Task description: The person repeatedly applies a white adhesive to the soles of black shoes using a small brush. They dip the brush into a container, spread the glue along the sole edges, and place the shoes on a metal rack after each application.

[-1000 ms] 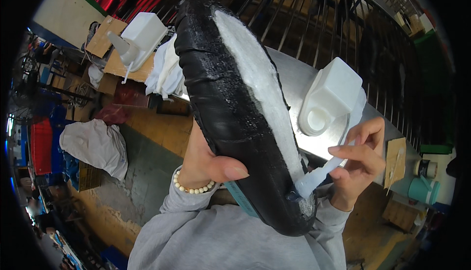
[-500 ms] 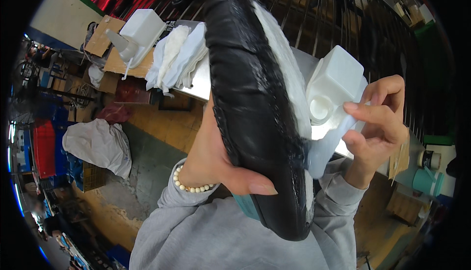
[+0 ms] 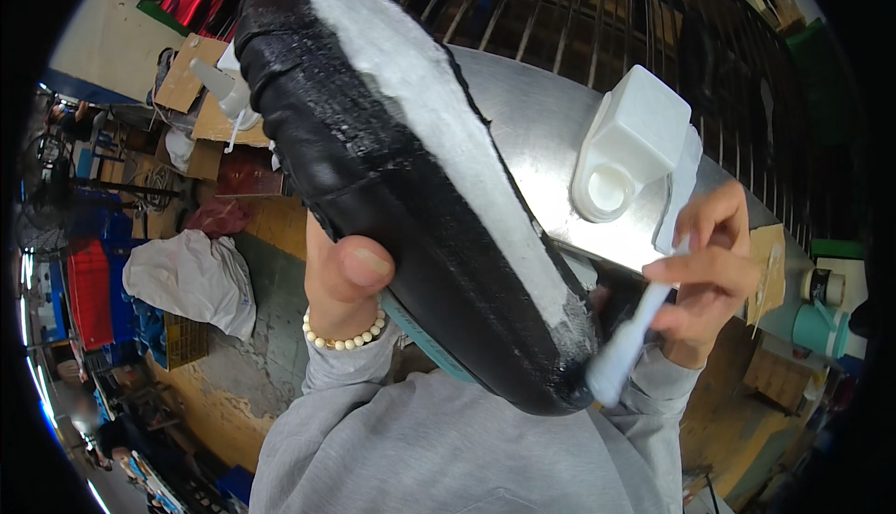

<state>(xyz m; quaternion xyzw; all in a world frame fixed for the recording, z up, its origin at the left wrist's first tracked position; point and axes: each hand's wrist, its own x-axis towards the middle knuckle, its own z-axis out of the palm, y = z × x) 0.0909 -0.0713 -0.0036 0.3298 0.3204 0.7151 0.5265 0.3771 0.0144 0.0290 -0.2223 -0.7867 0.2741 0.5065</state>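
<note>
"What's closest?"

"The black shoe [image 3: 401, 206], held up in the air across the table's near edge, its underside with a white strip facing up. The left hand [image 3: 343, 276] grips its left side, thumb pressed on top; the other fingers are hidden under it."

"And the right hand [image 3: 705, 281]?"

"Fingers pinched narrowly around the handle of a white brush [image 3: 633, 332]. The blurred head is at the shoe's end nearest the body; I can't tell whether they touch."

"Past that?"

"The metal table [image 3: 523, 108]. A white container [image 3: 644, 126] stands on it, its round cup toward the near edge and its boxy part toward the far edge."

"Further off?"

"At the left, another white container [image 3: 221, 86], with a cone-shaped part, sits on cardboard [image 3: 215, 128], partly behind the shoe. Beyond the table's left side, there's a white sack [image 3: 191, 276] by a yellow crate [image 3: 185, 338]."
</note>
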